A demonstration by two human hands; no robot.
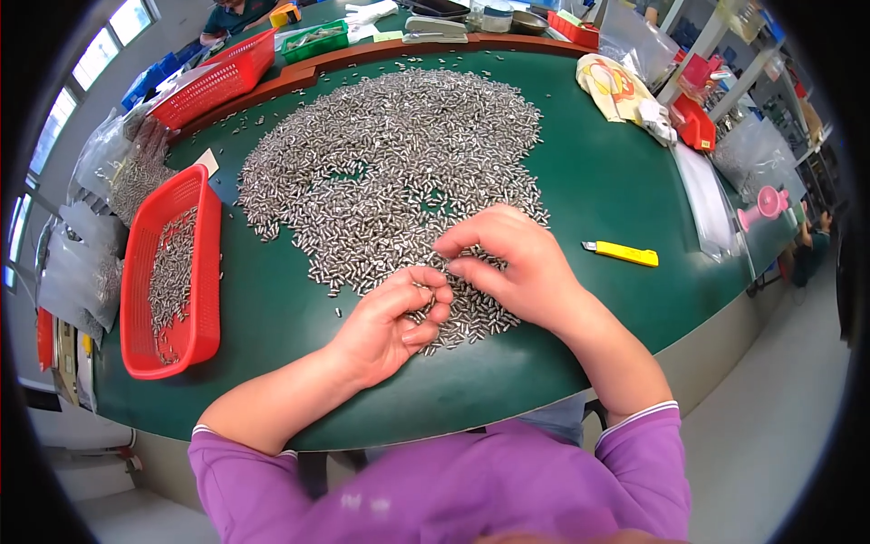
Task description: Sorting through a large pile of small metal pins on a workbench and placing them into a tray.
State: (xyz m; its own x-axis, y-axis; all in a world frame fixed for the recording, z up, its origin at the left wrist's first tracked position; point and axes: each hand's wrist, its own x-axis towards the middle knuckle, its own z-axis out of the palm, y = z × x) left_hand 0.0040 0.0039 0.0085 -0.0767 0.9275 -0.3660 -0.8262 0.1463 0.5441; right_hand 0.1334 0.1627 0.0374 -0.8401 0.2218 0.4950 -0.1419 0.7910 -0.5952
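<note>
- Nearest the camera, there's your purple shirt (480,490), right at the table's (580,181) green edge.
- Now your left hand (390,317): palm turned inward, fingers curled at the near side of the heap; whether they grip anything, I can't tell.
- And here's your right hand (517,263), reaching over from the other side, thumb and forefinger bent toward each other close to the left fingertips; a pinched piece can't be made out.
- Under and beyond both, the small metal pieces (390,136) spread in a broad heap across the middle!
- Over on your left, more pieces lie in a red basket (207,299).
- Out right, a yellow cutter (627,254) rests apart from the heap.
</note>
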